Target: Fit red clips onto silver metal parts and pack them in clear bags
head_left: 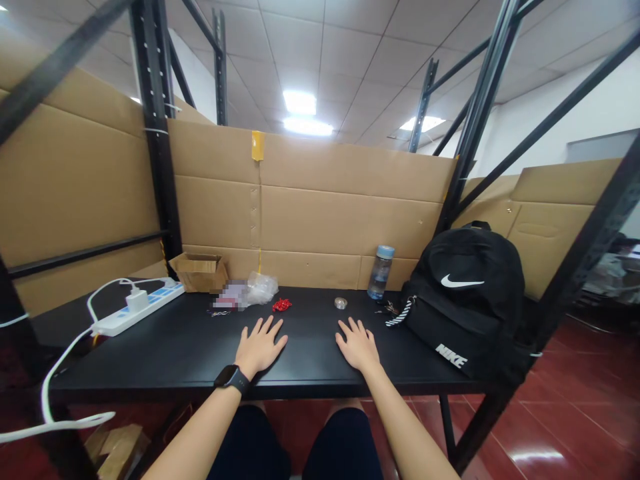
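Note:
Both my hands lie flat, palms down, on a black table (175, 353). My left hand (260, 345) has its fingers spread and holds nothing; a black watch (231, 379) sits on its wrist. My right hand (356, 344) rests a little apart, fingers spread, also holding nothing. Beyond my left hand lies a small red object (282, 305). A small round metal object (341, 303) lies beyond my right hand. Neither hand touches them.
A black backpack (467, 300) stands at the table's right end, a water bottle (381, 271) beside it. At the back left are a small cardboard box (200, 271), a clear plastic bag (260, 288) and a white power strip (137, 308) with a charger. Cardboard walls and black rack posts surround the table.

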Demonstrator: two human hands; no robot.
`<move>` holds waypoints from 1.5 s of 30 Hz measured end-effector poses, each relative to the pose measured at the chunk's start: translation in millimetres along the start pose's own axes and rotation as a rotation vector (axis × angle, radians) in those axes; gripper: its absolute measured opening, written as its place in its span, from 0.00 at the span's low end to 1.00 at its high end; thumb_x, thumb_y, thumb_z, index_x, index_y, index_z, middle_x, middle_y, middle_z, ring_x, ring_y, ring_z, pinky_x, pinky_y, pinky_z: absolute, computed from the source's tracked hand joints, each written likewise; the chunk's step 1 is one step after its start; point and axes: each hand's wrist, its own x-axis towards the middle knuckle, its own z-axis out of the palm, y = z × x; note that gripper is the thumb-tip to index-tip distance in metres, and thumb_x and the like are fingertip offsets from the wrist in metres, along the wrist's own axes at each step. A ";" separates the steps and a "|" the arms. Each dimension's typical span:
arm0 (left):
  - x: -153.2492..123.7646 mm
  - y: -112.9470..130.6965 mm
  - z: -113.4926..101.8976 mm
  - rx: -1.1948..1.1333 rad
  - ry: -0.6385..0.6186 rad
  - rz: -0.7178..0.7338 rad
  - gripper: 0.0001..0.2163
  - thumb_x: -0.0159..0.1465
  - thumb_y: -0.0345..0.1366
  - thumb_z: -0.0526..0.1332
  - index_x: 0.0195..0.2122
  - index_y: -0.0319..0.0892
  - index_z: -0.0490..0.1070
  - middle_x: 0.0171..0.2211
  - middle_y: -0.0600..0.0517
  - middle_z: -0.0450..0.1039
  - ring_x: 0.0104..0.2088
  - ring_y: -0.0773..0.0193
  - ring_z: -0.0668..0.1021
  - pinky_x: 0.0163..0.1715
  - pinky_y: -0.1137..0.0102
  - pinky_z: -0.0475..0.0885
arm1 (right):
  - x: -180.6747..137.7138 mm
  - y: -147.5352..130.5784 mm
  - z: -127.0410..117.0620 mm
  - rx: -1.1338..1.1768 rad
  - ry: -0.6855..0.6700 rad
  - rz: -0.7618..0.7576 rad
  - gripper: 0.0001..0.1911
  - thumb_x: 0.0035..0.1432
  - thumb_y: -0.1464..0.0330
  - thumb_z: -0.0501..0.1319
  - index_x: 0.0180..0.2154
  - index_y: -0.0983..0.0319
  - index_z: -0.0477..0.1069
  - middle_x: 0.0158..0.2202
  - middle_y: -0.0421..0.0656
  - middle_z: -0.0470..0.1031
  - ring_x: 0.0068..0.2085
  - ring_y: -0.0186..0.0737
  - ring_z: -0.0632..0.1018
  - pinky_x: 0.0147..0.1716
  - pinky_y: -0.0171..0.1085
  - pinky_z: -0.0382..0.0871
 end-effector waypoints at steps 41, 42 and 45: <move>157.9 -56.0 -40.4 -0.197 0.069 0.358 0.16 0.65 0.42 0.55 0.47 0.41 0.76 0.47 0.45 0.78 0.45 0.57 0.78 0.49 0.64 0.71 | 174.0 48.0 -5.7 0.233 0.027 -0.252 0.24 0.60 0.54 0.61 0.55 0.54 0.70 0.55 0.46 0.75 0.56 0.51 0.73 0.54 0.49 0.61; 156.3 -58.7 -40.2 -0.198 0.043 0.370 0.17 0.65 0.43 0.56 0.50 0.41 0.75 0.48 0.45 0.77 0.45 0.57 0.78 0.49 0.65 0.71 | 173.0 52.8 -4.5 0.279 0.007 -0.274 0.28 0.59 0.54 0.62 0.59 0.54 0.67 0.56 0.47 0.74 0.56 0.50 0.73 0.54 0.47 0.62; 155.0 -61.4 -39.9 -0.177 0.021 0.392 0.18 0.65 0.45 0.56 0.50 0.42 0.75 0.49 0.45 0.76 0.48 0.56 0.77 0.52 0.65 0.69 | 172.0 61.3 -6.7 0.323 -0.090 -0.312 0.33 0.56 0.53 0.65 0.60 0.56 0.65 0.58 0.48 0.72 0.57 0.50 0.73 0.55 0.45 0.63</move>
